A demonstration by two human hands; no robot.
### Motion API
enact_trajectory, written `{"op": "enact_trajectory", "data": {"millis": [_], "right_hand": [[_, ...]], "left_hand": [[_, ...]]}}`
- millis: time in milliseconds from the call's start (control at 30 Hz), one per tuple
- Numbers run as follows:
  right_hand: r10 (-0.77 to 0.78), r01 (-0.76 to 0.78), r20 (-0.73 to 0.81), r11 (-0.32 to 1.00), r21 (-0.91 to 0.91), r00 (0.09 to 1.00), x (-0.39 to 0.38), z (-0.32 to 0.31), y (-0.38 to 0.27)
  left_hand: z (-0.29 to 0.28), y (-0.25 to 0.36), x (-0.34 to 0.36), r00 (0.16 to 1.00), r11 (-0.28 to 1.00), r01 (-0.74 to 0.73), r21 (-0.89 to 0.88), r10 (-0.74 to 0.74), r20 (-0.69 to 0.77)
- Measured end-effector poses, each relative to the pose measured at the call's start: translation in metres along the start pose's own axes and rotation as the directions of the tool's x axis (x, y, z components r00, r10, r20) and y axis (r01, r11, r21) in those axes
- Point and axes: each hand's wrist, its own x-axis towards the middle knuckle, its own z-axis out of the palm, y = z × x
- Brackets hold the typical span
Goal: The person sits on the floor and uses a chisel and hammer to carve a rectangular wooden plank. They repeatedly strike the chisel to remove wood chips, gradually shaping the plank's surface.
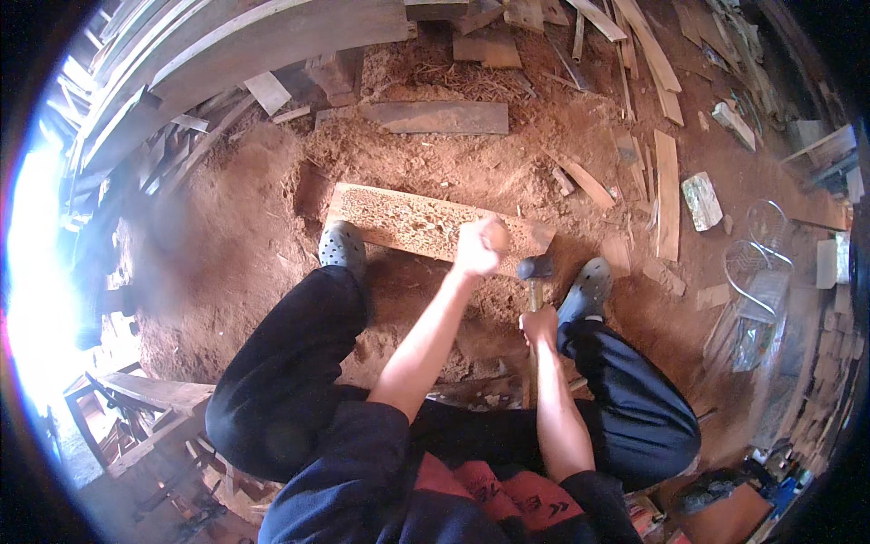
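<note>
A long wooden board [412,220] lies slantwise on the dirt in front of me, its top covered in carved, pitted relief. My left hand [478,247] is closed in a fist over the board's right half; whatever it grips is hidden by the fingers and some blur. My right hand [539,326] is wrapped round the wooden handle of a mallet [536,268]. The mallet's black head is up, just right of my left hand and near the board's right end. A grey clog [343,245] on my left foot presses against the board's left end.
My right foot's clog [591,283] stands right of the mallet. A plank [439,117] lies beyond the board. Wood strips [666,195] and a pale block [700,201] lie to the right, near a wire-framed object [757,263]. Long planks [281,41] are stacked far left.
</note>
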Motion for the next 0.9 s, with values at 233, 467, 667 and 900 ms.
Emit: {"op": "enact_trajectory", "data": {"millis": [233,467,667,900], "right_hand": [[0.165,-0.188,0.140,0.967,0.173,0.976,-0.016,-0.011,-0.026],[0.103,-0.121,0.165,0.988,0.101,0.981,-0.011,-0.015,-0.020],[0.165,-0.193,0.207,0.973,0.124,0.964,0.002,-0.005,-0.001],[0.163,-0.204,0.223,0.963,0.175,0.961,-0.001,-0.008,-0.003]], "left_hand": [[0.022,-0.009,0.010,0.982,0.927,0.085,0.365,-0.141,0.128],[-0.037,0.002,0.034,0.970,0.996,0.066,-0.066,-0.080,-0.229],[0.070,0.008,-0.022,0.940,0.734,-0.318,0.601,0.326,0.098],[-0.024,0.081,0.039,0.831,0.925,-0.146,-0.350,-0.077,-0.550]]}}
